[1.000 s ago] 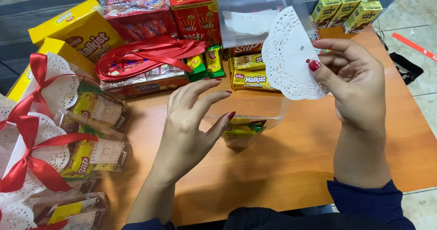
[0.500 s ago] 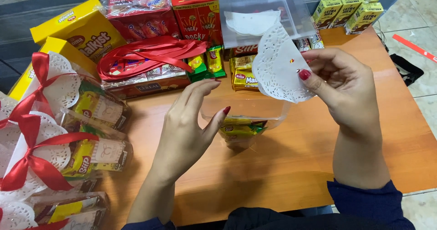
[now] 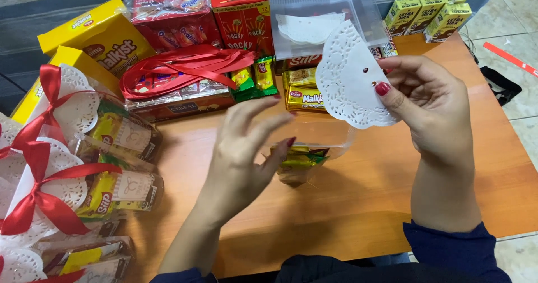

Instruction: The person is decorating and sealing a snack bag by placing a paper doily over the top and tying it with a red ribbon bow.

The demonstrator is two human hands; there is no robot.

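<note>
My right hand point(image 3: 428, 106) pinches a folded white paper doily point(image 3: 348, 81) with two small punched holes, held up above the wooden table point(image 3: 358, 204). My left hand point(image 3: 244, 154) hovers open, fingers spread, just left of a clear plastic bag point(image 3: 314, 148) that stands on the table with green and yellow snack packets point(image 3: 300, 159) inside. The left hand touches nothing.
Finished bags with doilies and red bows point(image 3: 50, 165) line the left edge. Red ribbon point(image 3: 179, 64) lies on snack boxes at the back. A clear box of doilies point(image 3: 319, 19) and small yellow-green drink cartons point(image 3: 431, 14) stand at the back right.
My right hand has brought the doily down and to the left, closer to the bag. My left hand has stayed open and shifted slightly.
</note>
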